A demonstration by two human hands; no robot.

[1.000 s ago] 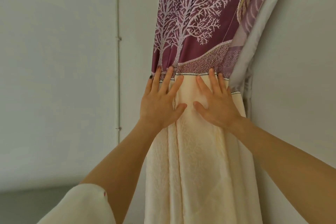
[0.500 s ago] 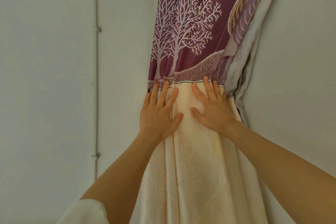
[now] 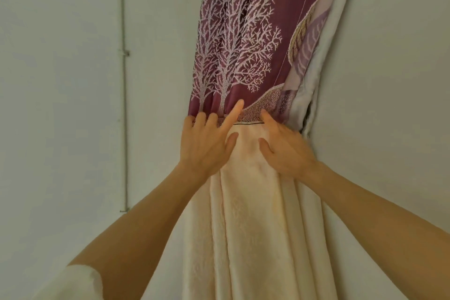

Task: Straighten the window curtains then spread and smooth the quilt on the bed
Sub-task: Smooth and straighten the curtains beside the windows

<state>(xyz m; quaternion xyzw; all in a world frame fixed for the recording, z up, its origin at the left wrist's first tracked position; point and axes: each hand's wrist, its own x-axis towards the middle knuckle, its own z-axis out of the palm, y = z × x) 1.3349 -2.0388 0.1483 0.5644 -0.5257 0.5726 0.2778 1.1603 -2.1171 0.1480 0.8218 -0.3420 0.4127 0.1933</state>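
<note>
The curtain [image 3: 243,56] hangs bunched in the wall corner, purple tree print above, cream below. The left hand [image 3: 207,146] and right hand [image 3: 285,151] press flat on it at the colour seam, fingers spread, gripping nothing. Best to stroke downward evenly, easing folds apart.

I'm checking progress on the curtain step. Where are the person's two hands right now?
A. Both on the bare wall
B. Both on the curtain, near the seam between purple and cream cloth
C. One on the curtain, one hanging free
B: the left hand and the right hand both lie on the purple-and-cream fabric curtain at its seam.
</note>
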